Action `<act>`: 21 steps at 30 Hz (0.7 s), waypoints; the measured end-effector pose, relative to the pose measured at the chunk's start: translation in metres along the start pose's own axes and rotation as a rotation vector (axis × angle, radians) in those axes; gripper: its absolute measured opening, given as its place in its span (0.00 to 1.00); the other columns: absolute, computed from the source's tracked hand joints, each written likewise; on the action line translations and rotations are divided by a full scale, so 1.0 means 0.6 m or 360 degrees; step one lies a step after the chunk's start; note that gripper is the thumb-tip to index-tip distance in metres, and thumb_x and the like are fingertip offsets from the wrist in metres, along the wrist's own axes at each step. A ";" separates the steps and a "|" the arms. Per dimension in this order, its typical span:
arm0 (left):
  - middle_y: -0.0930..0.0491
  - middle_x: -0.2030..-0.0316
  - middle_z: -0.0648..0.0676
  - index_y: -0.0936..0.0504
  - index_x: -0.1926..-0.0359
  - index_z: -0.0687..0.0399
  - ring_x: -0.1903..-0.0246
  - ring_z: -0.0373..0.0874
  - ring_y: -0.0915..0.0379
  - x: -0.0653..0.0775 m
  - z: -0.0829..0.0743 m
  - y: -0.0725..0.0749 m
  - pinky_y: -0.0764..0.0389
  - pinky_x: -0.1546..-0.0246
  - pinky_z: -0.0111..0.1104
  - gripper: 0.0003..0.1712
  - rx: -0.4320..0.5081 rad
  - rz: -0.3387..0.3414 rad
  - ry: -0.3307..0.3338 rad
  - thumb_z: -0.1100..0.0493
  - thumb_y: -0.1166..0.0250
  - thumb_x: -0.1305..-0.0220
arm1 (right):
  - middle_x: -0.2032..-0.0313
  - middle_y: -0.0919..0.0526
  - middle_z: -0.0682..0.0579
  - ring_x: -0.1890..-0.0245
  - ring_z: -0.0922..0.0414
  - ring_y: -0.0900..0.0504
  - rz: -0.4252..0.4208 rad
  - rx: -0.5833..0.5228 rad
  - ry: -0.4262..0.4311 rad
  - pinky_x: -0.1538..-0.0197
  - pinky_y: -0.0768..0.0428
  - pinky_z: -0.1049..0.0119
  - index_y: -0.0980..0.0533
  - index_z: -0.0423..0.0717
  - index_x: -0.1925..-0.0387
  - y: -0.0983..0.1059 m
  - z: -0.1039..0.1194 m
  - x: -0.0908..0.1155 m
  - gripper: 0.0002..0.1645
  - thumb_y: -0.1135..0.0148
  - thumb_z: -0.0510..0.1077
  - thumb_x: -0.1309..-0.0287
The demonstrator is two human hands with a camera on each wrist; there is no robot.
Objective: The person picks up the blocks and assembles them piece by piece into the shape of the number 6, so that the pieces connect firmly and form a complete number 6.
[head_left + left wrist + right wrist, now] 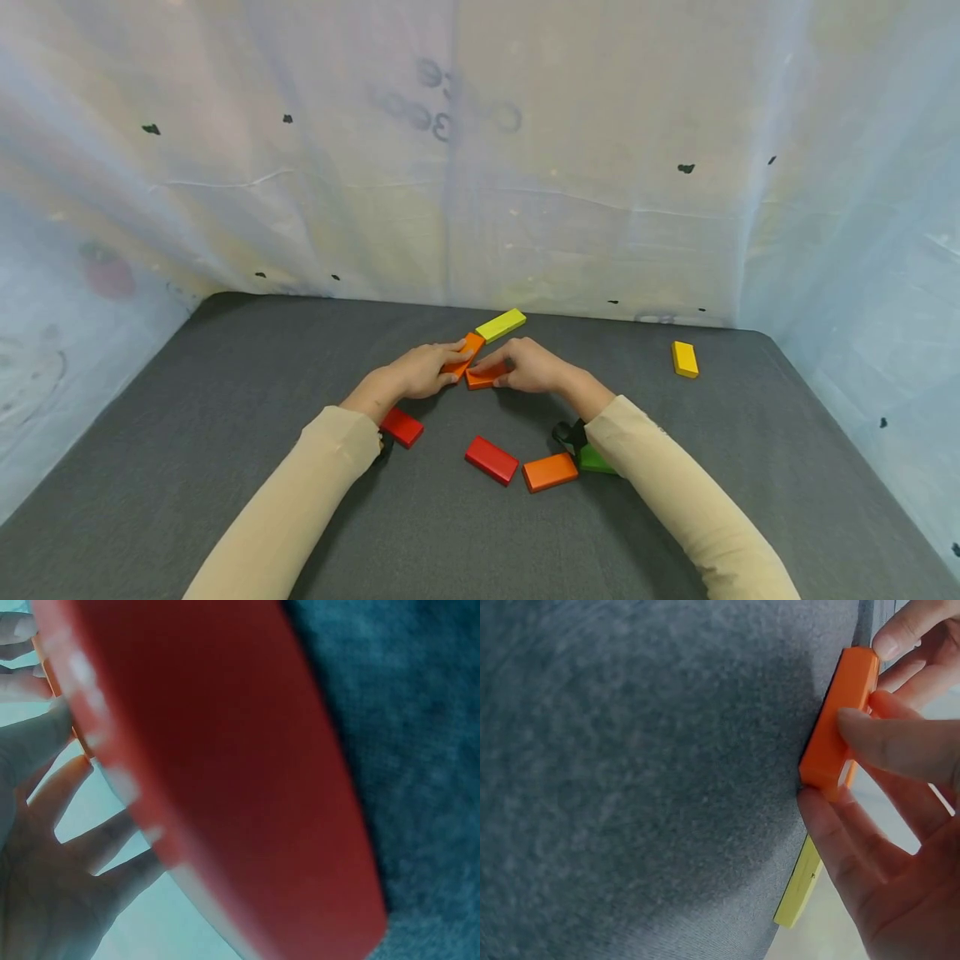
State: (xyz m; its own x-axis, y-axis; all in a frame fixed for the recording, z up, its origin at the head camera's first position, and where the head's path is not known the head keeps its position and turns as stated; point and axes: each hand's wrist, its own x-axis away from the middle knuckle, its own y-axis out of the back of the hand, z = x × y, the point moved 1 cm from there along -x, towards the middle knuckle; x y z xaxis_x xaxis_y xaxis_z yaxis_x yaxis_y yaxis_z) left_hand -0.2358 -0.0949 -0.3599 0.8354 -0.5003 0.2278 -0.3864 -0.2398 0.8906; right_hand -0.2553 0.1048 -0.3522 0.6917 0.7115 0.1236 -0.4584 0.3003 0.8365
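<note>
My left hand [422,370], thumb and fingers closed about the left orange block [474,342], best serves as anchor. Just rightward, my right hand [534,367] pinches the right orange block [480,381] on the grey tabletop [225,433]; small, low nudges should suit.

Faint, blurred grey characters [442,127], seemingly "3" and "e", stand on the whitish, translucent plastic sheet wall [592,92].

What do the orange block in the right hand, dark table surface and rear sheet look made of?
Orange block: painted wood or plastic, can't tell which; smooth, even colour, slight sheen.
Dark table surface: probably cloth, matte; fine grain in both wrist views.
Rear sheet: likely thin plastic film; translucent, creased.
</note>
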 end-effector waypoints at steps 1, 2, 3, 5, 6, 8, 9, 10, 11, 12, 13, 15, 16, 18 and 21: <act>0.50 0.26 0.54 0.40 0.28 0.49 0.28 0.59 0.51 0.000 -0.001 0.000 0.44 0.30 0.53 0.30 0.0005 0.0002 0.0000 0.56 0.45 0.28 | 0.44 0.20 0.47 0.77 0.61 0.33 0.0003 0.0000 -0.0009 0.71 0.32 0.72 0.20 0.50 0.45 0.000 0.000 0.000 0.23 0.36 0.34 0.42; 0.50 0.26 0.54 0.40 0.28 0.49 0.28 0.59 0.51 0.000 -0.001 0.000 0.44 0.30 0.53 0.30 0.0005 0.0003 0.0000 0.56 0.45 0.28 | 0.43 0.20 0.47 0.74 0.60 0.30 0.0005 0.0004 -0.0015 0.69 0.30 0.71 0.20 0.51 0.45 0.000 0.000 0.001 0.23 0.36 0.34 0.42; 0.50 0.25 0.53 0.40 0.28 0.49 0.28 0.58 0.51 0.000 -0.002 -0.001 0.44 0.30 0.53 0.31 0.0008 0.0006 0.0000 0.56 0.45 0.28 | 0.42 0.21 0.48 0.70 0.59 0.25 0.0008 0.0008 -0.0019 0.67 0.27 0.71 0.21 0.51 0.44 0.000 0.000 0.002 0.23 0.36 0.34 0.42; 0.50 0.25 0.53 0.40 0.28 0.49 0.28 0.58 0.51 0.000 -0.003 -0.001 0.44 0.31 0.53 0.31 0.0012 0.0009 0.0003 0.56 0.45 0.28 | 0.41 0.22 0.49 0.57 0.56 0.20 0.0011 0.0014 -0.0020 0.58 0.21 0.66 0.22 0.51 0.43 0.000 0.001 0.006 0.25 0.35 0.35 0.42; 0.50 0.25 0.54 0.40 0.28 0.49 0.28 0.58 0.51 0.000 -0.003 -0.001 0.44 0.31 0.53 0.31 0.0014 0.0009 0.0005 0.56 0.45 0.28 | 0.40 0.23 0.49 0.51 0.54 0.20 0.0014 0.0012 -0.0017 0.54 0.19 0.63 0.22 0.51 0.42 0.001 0.002 0.008 0.26 0.35 0.36 0.42; 0.50 0.25 0.53 0.40 0.28 0.49 0.28 0.58 0.51 -0.001 -0.002 -0.002 0.44 0.31 0.53 0.31 0.0018 0.0006 0.0006 0.56 0.45 0.28 | 0.39 0.24 0.50 0.43 0.52 0.22 0.0013 0.0003 -0.0010 0.47 0.20 0.57 0.24 0.51 0.40 0.003 0.004 0.013 0.28 0.34 0.37 0.42; 0.50 0.25 0.53 0.40 0.28 0.49 0.28 0.59 0.51 -0.001 -0.002 -0.002 0.44 0.31 0.53 0.31 0.0021 0.0005 0.0008 0.56 0.45 0.28 | 0.38 0.25 0.51 0.41 0.51 0.24 0.0011 -0.0002 -0.0008 0.45 0.20 0.56 0.25 0.52 0.39 0.005 0.005 0.016 0.28 0.34 0.38 0.42; 0.50 0.25 0.53 0.40 0.28 0.49 0.28 0.59 0.51 -0.001 -0.001 -0.002 0.44 0.31 0.53 0.31 0.0021 0.0004 0.0008 0.56 0.45 0.28 | 0.38 0.25 0.51 0.42 0.51 0.23 0.0008 -0.0005 -0.0007 0.45 0.20 0.56 0.26 0.52 0.38 0.006 0.006 0.019 0.29 0.34 0.38 0.42; 0.50 0.25 0.53 0.40 0.28 0.49 0.28 0.59 0.51 -0.001 -0.001 -0.002 0.44 0.30 0.53 0.31 0.0019 0.0003 0.0006 0.56 0.45 0.28 | 0.38 0.24 0.51 0.46 0.50 0.20 0.0006 -0.0011 -0.0007 0.48 0.19 0.57 0.26 0.52 0.38 0.007 0.007 0.022 0.29 0.34 0.39 0.42; 0.50 0.25 0.53 0.40 0.28 0.49 0.28 0.59 0.51 -0.001 0.000 -0.002 0.44 0.30 0.53 0.31 0.0014 0.0000 0.0002 0.56 0.45 0.28 | 0.40 0.23 0.50 0.52 0.48 0.18 0.0004 -0.0011 -0.0003 0.52 0.18 0.59 0.26 0.53 0.37 0.008 0.007 0.025 0.30 0.34 0.39 0.42; 0.50 0.25 0.53 0.40 0.28 0.49 0.28 0.59 0.51 -0.001 0.001 -0.002 0.44 0.30 0.53 0.31 0.0013 -0.0001 -0.0002 0.56 0.45 0.28 | 0.40 0.23 0.50 0.53 0.48 0.18 0.0000 -0.0015 -0.0002 0.54 0.18 0.60 0.26 0.53 0.37 0.008 0.007 0.028 0.29 0.34 0.40 0.42; 0.50 0.25 0.54 0.40 0.28 0.49 0.28 0.59 0.51 0.000 0.002 -0.001 0.44 0.30 0.53 0.31 0.0009 0.0002 -0.0009 0.57 0.45 0.28 | 0.41 0.22 0.51 0.54 0.48 0.18 -0.0007 -0.0034 0.0010 0.54 0.18 0.60 0.26 0.53 0.38 0.009 0.008 0.035 0.29 0.34 0.41 0.42; 0.51 0.25 0.54 0.41 0.28 0.50 0.28 0.59 0.51 0.000 0.003 -0.001 0.44 0.30 0.53 0.31 0.0007 0.0004 -0.0014 0.57 0.45 0.28 | 0.41 0.22 0.51 0.53 0.48 0.18 -0.0010 -0.0049 0.0015 0.53 0.18 0.59 0.26 0.53 0.38 0.010 0.008 0.039 0.29 0.34 0.41 0.42; 0.50 0.25 0.54 0.41 0.28 0.50 0.28 0.59 0.51 -0.001 0.003 -0.001 0.44 0.30 0.53 0.31 0.0005 0.0001 -0.0024 0.57 0.45 0.28 | 0.40 0.23 0.51 0.46 0.50 0.20 -0.0017 -0.0092 0.0035 0.48 0.19 0.56 0.26 0.53 0.38 0.010 0.008 0.046 0.29 0.33 0.42 0.42; 0.50 0.26 0.55 0.40 0.28 0.51 0.28 0.59 0.51 -0.001 0.003 0.000 0.43 0.31 0.52 0.30 0.0004 -0.0004 -0.0034 0.57 0.45 0.28 | 0.38 0.24 0.52 0.40 0.52 0.25 -0.0032 -0.0145 0.0067 0.43 0.21 0.54 0.26 0.51 0.38 0.011 0.008 0.056 0.30 0.32 0.42 0.43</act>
State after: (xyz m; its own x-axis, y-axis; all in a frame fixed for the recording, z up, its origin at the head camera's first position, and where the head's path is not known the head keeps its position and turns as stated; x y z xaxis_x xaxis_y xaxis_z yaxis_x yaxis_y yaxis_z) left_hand -0.2371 -0.0962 -0.3606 0.8278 -0.5173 0.2172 -0.3856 -0.2433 0.8900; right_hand -0.2322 0.1276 -0.3401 0.6781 0.7302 0.0831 -0.4947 0.3699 0.7864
